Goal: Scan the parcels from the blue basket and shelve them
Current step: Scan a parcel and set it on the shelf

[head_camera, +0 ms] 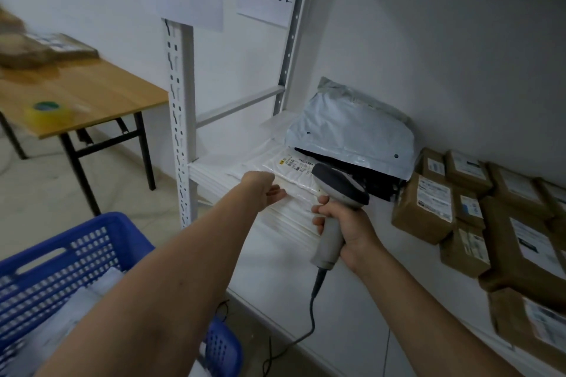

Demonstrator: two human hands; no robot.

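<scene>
**Shelving step: top mailer being squared on the stack**

Observed. The left hand point(266, 190) is reaching to the white mailer stack point(260, 168) on the shelf point(306, 300). Its fingers point(278, 193) are lying nearly straight and loose against the stack's near top edge, gripping nothing that shows. The right hand point(347, 231) is wrapping fully round the handle of the corded scanner point(340, 190), holding it just beside the stack's right front corner with the head tipped over the stack. The top mailer's label point(295, 164) is facing up, toward the back of the stack. The blue basket point(70, 232) is sitting below and to the left of the stack, well apart from it, with pale parcels point(92, 294) showing inside. A grey poly bag point(352, 128) is resting behind the stack and partly on it. Brown boxes point(422, 208) are lying to the right of the stack.

Assessment. The step in hand appears to be seating a mailer on the stack. Whether its code has registered cannot be told from this view.

Recommendations.
- Flat fingers should be pressing the near edge inward, so the slippery mailers are lining up rather than fanning out.
- The label should be staying uppermost and clear of the poly bag.
- The scanner cord, hanging below the stack, should be kept off the basket rim when the left hand is going back for the next parcel.
</scene>
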